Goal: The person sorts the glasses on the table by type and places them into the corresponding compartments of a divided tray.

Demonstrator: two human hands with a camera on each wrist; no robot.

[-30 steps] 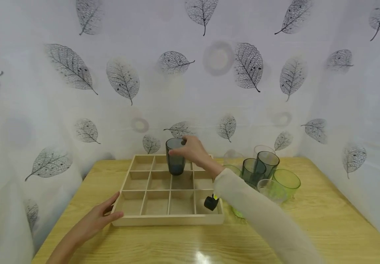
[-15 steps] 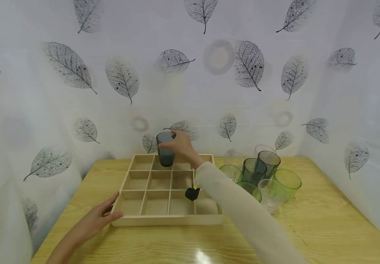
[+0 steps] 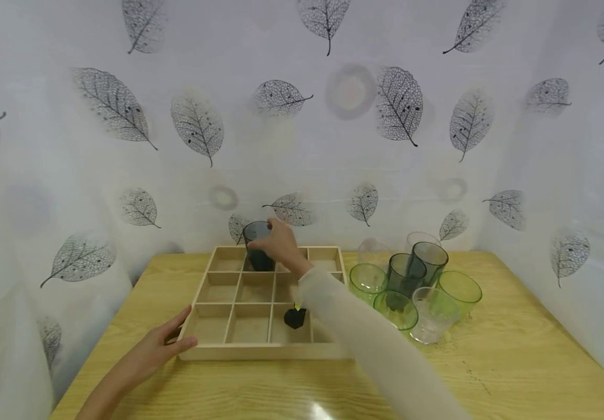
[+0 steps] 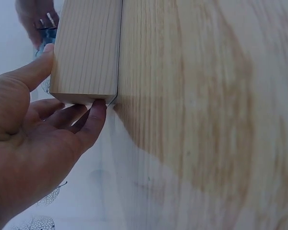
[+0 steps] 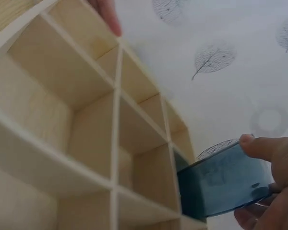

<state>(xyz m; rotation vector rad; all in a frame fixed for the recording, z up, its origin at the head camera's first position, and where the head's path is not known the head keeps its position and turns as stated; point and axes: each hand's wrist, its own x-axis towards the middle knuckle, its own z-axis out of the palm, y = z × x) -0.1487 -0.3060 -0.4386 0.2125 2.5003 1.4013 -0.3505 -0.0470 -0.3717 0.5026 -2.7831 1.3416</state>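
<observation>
My right hand [image 3: 279, 244] grips a dark blue-grey drinking glass [image 3: 261, 261] near its rim, thumb on one side and fingers on the other. The glass stands nearly upright, its lower part inside the second compartment from the left in the back row. Seen from the right wrist, the bluish glass [image 5: 221, 182] enters that compartment, and its base is hidden by the dividers. At the front left corner of the divided wooden box [image 3: 265, 352], my left hand [image 3: 157, 347] holds on; the left wrist view has its thumb and fingers about the corner [image 4: 89, 72].
Right of the box stand several glasses: light green ones [image 3: 367, 279], dark grey ones [image 3: 404, 273], and clear ones [image 3: 430, 326]. A black wrist device [image 3: 294, 318] hangs under the right forearm. A leaf-print curtain [image 3: 302, 146] closes off the back of the wooden table [image 3: 517, 350].
My right hand has carried the glass left, from above the middle of the box, then lowered it into the second back compartment. My left hand has stayed at the corner.
</observation>
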